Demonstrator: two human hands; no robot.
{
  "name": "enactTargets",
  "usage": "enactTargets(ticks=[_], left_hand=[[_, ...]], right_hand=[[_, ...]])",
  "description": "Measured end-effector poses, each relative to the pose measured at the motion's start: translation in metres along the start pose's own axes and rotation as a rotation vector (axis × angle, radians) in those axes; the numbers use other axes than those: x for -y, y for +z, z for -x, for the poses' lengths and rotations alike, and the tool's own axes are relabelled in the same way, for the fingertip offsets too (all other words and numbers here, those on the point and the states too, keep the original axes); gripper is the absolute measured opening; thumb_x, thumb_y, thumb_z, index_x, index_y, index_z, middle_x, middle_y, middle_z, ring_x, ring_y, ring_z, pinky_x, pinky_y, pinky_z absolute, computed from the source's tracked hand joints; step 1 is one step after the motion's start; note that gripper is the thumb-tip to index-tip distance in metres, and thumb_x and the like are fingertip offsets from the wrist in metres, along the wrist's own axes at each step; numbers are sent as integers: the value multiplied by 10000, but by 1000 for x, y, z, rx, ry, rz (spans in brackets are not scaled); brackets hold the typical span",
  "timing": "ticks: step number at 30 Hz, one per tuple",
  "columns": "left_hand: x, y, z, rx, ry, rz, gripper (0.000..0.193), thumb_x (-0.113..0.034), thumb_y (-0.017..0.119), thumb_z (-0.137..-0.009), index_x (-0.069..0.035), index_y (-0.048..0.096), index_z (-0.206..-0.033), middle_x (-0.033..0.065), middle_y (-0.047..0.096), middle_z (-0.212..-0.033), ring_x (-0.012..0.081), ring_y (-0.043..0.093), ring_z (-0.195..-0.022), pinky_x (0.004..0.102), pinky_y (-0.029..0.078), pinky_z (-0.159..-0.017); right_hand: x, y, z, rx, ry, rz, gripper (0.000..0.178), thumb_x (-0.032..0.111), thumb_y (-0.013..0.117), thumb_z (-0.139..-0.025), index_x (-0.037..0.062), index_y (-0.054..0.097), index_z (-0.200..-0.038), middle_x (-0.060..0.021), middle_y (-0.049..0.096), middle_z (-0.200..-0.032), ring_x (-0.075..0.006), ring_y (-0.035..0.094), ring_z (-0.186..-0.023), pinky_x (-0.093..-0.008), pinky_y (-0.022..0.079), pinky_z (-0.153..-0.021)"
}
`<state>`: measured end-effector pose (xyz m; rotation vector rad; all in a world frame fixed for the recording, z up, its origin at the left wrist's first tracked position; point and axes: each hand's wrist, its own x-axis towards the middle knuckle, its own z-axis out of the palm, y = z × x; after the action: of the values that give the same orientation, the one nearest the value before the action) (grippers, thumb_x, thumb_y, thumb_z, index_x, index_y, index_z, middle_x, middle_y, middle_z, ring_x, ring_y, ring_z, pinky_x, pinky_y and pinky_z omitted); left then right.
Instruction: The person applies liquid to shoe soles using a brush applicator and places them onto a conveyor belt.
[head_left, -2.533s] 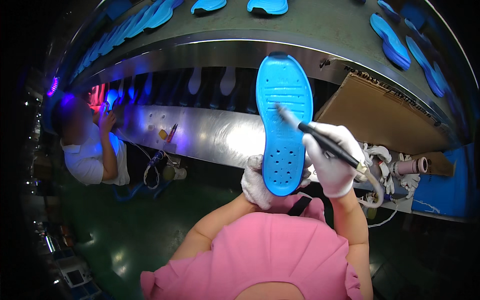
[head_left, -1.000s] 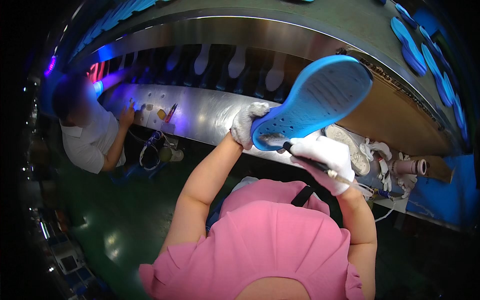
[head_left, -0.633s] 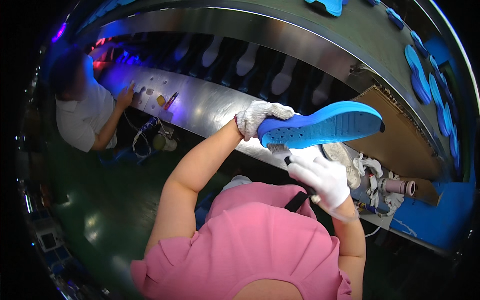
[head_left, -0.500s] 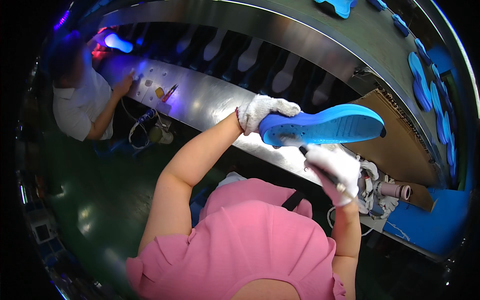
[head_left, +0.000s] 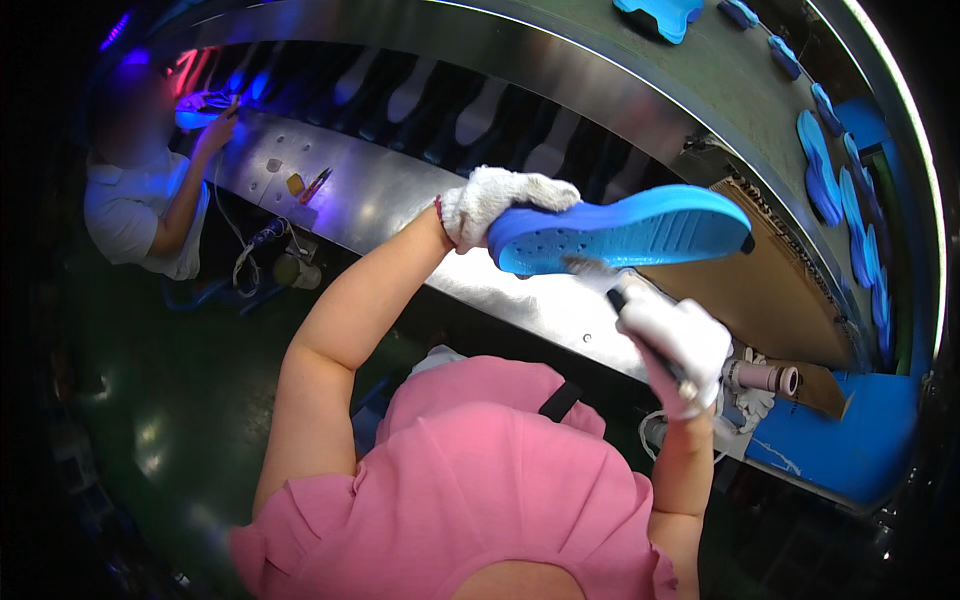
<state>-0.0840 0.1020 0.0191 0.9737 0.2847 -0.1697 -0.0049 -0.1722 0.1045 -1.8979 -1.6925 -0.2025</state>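
Observation:
My left hand [head_left: 505, 205], in a white knit glove, grips the left end of a blue shoe sole [head_left: 645, 232]. The sole is held above the metal bench, its hollow, ribbed and dimpled side turned toward me. In my right hand [head_left: 680, 345], also gloved and slightly blurred, is a brush [head_left: 617, 298] with a dark handle. Its blurred bristles are at the sole's lower edge; whether they touch it I cannot tell. The fingers of my left hand behind the sole are hidden.
A metal bench [head_left: 390, 205] runs across, with a conveyor [head_left: 640, 75] carrying blue soles [head_left: 818, 165] beyond. Right of my hands stand a cardboard sheet [head_left: 770, 290] and a pink cylinder [head_left: 765, 377]. At the far left, a person [head_left: 140, 200] works under violet light.
The brush bristles have shifted rightward along the sole's lower edge. My right hand sits slightly farther from the sole. The whole view has shifted a little. The other person's hands have moved.

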Motion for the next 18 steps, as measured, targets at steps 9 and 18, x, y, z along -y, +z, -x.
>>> enactTargets(ticks=[9, 18], left_hand=[[-22, 12, 12, -50, -3, 15, 553, -348, 635, -907, 38, 616, -1302, 219, 677, -1148, 356, 710, -888, 488, 613, -621], [23, 25, -17, 179, 193, 607, 589, -500, 543, -970, -11, 584, -1296, 265, 676, -1127, 409, 711, -900, 556, 601, -641]], right_hand=[[-16, -5, -1, -197, 44, 29, 199, 75, 762, -745, 152, 744, -927, -40, 751, -910, -201, 640, -624, -297, 505, -577], [9, 22, -4, -415, 219, -330, 254, -66, 810, -749, 25, 724, -971, -124, 761, -983, -150, 669, -735, -313, 502, -683]])
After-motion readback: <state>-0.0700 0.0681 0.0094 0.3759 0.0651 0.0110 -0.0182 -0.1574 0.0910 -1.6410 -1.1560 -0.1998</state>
